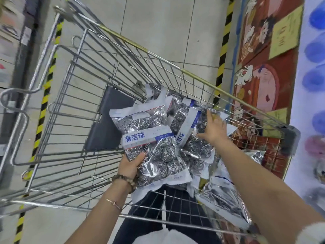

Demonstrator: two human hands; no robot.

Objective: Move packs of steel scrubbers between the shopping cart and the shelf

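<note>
Several clear packs of steel scrubbers lie in the right half of the wire shopping cart (58, 106). My left hand (131, 165) grips the lower left edge of the front pack (149, 138), which carries a white and blue label. My right hand (214, 128) reaches over a second pack (190, 136) leaning against the cart's right side, fingers spread and touching its top. Another pack (223, 196) lies nearer to me at the cart's lower right. No shelf with scrubbers is plainly visible.
A dark grey flap (107, 124) lies on the cart's floor left of the packs. Yellow and black hazard tape (224, 43) runs along the tiled floor. A red display panel (263, 55) stands close on the right. Blurred shelving (12, 41) stands at the left.
</note>
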